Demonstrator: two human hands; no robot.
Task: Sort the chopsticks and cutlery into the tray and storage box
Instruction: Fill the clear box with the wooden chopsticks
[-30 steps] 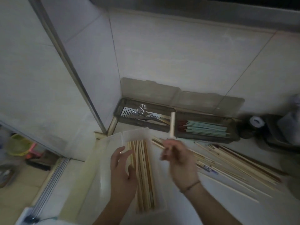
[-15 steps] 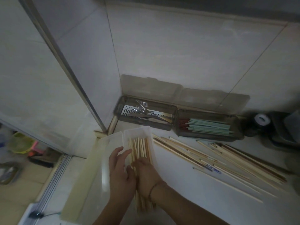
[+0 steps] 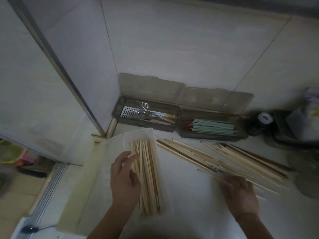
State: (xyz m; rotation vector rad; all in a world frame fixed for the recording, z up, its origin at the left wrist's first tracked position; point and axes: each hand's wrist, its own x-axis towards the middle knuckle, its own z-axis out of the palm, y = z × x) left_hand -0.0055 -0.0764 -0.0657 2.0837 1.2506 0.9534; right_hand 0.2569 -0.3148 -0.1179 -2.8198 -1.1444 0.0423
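The left hand (image 3: 125, 176) rests with relaxed, spread fingers on the wooden chopsticks (image 3: 146, 175) already lying lengthwise in the clear storage box (image 3: 138, 135), steadying them. The right hand (image 3: 240, 192) is down on the near ends of the loose chopsticks (image 3: 224, 159) fanned across the tabletop (image 3: 186, 195); it is blurred, so I cannot tell whether it has pinched any or is only touching them. Against the wall, the dark tray (image 3: 179, 116) holds forks and a slotted spatula in its left compartment and pale green chopsticks (image 3: 214, 126) in its right.

To do this step well, I'd take only a pair or two by the near ends, lift them clear so the fan doesn't scatter, turn them parallel to those in the box, and lay them beside the left hand's fingers rather than crosswise on top.
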